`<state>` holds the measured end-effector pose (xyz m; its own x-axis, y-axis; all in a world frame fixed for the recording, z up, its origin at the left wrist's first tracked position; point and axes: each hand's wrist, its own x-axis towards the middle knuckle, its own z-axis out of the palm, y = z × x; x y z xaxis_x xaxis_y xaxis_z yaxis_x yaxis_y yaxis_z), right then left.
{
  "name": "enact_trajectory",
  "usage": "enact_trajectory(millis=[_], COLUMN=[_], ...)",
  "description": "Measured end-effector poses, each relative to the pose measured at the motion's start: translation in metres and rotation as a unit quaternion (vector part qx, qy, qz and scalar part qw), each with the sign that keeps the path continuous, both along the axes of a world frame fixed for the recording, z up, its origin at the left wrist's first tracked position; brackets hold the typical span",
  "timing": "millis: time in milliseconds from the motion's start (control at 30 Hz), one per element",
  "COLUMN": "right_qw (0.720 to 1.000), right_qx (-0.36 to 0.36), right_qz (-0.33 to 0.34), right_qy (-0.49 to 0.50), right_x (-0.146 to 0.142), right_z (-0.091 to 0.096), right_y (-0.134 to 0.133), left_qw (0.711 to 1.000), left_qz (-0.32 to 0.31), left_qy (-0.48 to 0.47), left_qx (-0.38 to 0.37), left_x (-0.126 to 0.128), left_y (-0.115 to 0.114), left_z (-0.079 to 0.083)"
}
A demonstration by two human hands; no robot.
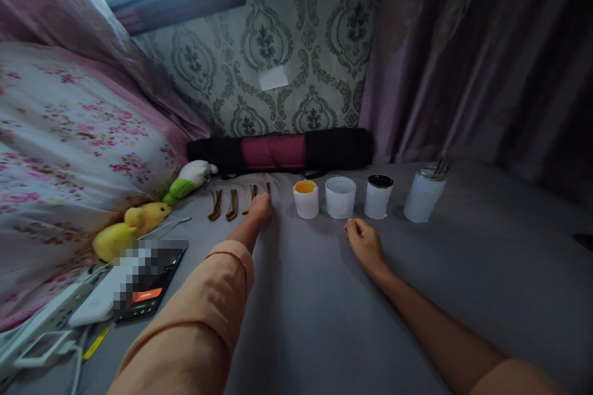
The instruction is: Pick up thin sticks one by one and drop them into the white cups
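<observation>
Grey sheet covers the bed point(306, 321), under patterned wallpaper with a barred window at the far left.

The left hand point(260, 207) reaches far forward from an orange sleeve and lies knuckles-up on the right end of a row of brown sticks point(231, 203). Its fingers fold down over the two rightmost ones, and I cannot tell whether they grip or only touch. The right hand point(364, 241) rests on the sheet, loosely curled and holding nothing, just near of the cups point(340, 197).

The sticks lie side by side, slightly apart, left of the cups. They look thin, light and stiff, likely easy to roll or snap, so a pinch at mid-length seems the best hold.

Right of them stand a cup with yellow inside, a plain white one and a black-topped one, then a jar point(424, 194) with thin rods in it. A black and pink roll point(280, 151) lies along the far wall. At the left are plush toys point(125, 231), a phone point(148, 287) and a floral quilt point(69, 136)
</observation>
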<state>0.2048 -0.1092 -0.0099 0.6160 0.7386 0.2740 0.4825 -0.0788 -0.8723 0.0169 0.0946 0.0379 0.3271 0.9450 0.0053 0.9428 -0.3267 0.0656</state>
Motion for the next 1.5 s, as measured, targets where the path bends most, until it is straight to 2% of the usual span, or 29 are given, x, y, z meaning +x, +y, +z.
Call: enact_trajectory(millis=[500,1067,1500], right_qw=[1.0,1.0,1.0], right_qx=[0.014,-0.008,-0.007], right_qz=[0.004,0.001,-0.002], right_qy=[-0.001,-0.002,-0.006], right_x=[0.0008,0.0005,-0.0001], right_z=[-0.0025,0.0012,0.0005], right_y=[0.0012,-0.0006,0.0009], left_qw=[1.0,1.0,0.997], left_qz=[0.008,0.018,0.033], left_qy=[0.007,-0.016,-0.064], left_qx=[-0.005,-0.005,-0.018], left_x=[0.0015,0.0005,-0.0003], left_y=[0.0043,0.0023,0.0014], left_z=[-0.0006,-0.0005,0.0019])
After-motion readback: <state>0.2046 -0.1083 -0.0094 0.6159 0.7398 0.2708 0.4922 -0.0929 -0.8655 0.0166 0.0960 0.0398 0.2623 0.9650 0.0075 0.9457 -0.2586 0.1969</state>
